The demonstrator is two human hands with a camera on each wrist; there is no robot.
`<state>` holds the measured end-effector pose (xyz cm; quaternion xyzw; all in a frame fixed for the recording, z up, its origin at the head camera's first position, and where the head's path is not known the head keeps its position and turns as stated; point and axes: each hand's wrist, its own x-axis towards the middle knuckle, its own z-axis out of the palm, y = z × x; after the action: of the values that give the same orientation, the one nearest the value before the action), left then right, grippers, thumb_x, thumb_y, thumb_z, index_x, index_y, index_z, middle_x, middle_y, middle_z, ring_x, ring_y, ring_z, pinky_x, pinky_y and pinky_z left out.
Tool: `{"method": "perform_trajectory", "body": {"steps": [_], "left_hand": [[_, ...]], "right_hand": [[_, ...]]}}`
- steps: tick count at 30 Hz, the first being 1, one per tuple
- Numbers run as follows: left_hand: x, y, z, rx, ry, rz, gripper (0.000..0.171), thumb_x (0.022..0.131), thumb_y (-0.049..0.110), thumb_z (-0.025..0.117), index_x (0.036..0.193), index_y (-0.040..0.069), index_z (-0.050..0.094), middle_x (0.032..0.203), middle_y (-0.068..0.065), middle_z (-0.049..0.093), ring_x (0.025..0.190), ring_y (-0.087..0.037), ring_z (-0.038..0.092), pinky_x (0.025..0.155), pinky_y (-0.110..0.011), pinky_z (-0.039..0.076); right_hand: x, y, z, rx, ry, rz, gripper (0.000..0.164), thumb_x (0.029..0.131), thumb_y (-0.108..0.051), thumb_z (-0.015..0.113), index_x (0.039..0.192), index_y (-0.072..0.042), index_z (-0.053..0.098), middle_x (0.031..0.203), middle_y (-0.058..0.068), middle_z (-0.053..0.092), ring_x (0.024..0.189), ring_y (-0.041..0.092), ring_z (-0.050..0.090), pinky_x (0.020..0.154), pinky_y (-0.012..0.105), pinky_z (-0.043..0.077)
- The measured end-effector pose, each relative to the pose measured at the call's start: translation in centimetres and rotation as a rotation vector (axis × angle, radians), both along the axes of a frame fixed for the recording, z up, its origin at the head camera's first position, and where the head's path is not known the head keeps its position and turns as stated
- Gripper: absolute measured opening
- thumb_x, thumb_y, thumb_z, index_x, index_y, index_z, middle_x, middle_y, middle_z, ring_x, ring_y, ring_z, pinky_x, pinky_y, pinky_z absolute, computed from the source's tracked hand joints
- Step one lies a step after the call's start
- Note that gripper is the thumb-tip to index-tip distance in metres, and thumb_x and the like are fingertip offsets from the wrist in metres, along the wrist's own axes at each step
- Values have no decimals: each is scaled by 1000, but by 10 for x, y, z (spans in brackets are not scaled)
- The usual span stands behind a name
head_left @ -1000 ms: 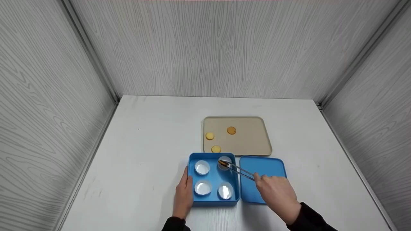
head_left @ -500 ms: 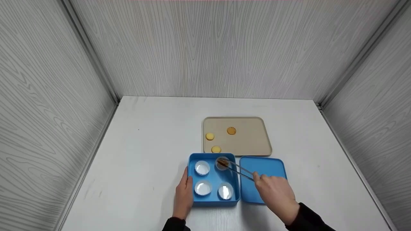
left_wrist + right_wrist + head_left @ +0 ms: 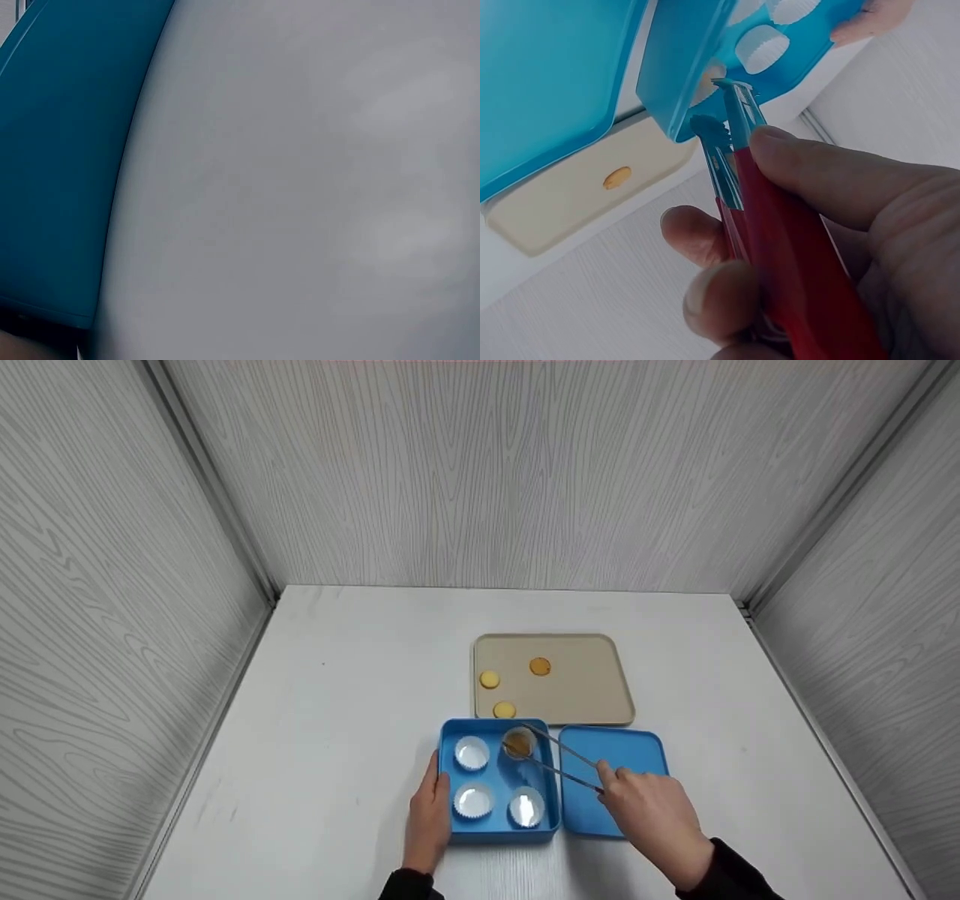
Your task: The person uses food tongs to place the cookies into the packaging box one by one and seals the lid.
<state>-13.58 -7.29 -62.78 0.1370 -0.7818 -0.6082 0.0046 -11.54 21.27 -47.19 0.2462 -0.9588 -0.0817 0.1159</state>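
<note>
In the head view, a square blue box (image 3: 499, 837) holds white paper baking cups, among them an upper left cup (image 3: 472, 753) and a lower right cup (image 3: 527, 808). Inside the upper right one lies a brown biscuit (image 3: 517, 745). My right hand (image 3: 651, 816) grips tongs (image 3: 574, 778), whose tips are spread over that cup. Red handles and toothed metal ends of the tongs show in the right wrist view. My left hand (image 3: 427, 819) rests along the box's left wall, thumb at the rim. Only a blue wall and a sliver of skin appear in the left wrist view.
Behind the box stands a beige tray (image 3: 592, 682) with a brown biscuit (image 3: 540, 666) and two yellow biscuits, one being the front yellow biscuit (image 3: 505, 710). A blue lid (image 3: 615, 750) lies right of the box, partly under my right hand. Grey panels enclose the table.
The tongs' tips have spread apart, letting go of the brown biscuit, now in the upper right cup. That cup shifted slightly left. My left hand stays at the box.
</note>
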Motion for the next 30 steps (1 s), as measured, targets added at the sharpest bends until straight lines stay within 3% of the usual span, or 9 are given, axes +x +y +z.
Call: {"method": "perform_trajectory", "body": {"steps": [13, 24, 30], "left_hand": [[0, -1, -1, 12, 19, 3, 56, 112, 30, 39, 162, 9, 28, 166, -7, 31, 154, -28, 25, 124, -51, 25], [1, 0, 1, 11, 3, -3, 56, 112, 30, 38, 162, 9, 27, 167, -7, 29, 155, -28, 24, 124, -51, 24], [1, 0, 0, 6, -5, -8, 56, 112, 31, 38, 163, 9, 27, 167, -7, 29, 155, -28, 23, 124, -51, 24]], "right_hand": [[1, 17, 12, -129, 102, 41, 42, 76, -26, 91, 110, -7, 73, 66, 0, 64, 43, 11, 49, 36, 23, 33], [-11, 28, 18, -210, 102, -14, 47, 76, -22, 91, 114, -1, 74, 57, 2, 56, 42, 13, 45, 36, 21, 29], [-19, 33, 17, -256, 89, -44, 48, 76, -19, 91, 116, 1, 73, 69, 10, 68, 44, 19, 54, 36, 24, 35]]}}
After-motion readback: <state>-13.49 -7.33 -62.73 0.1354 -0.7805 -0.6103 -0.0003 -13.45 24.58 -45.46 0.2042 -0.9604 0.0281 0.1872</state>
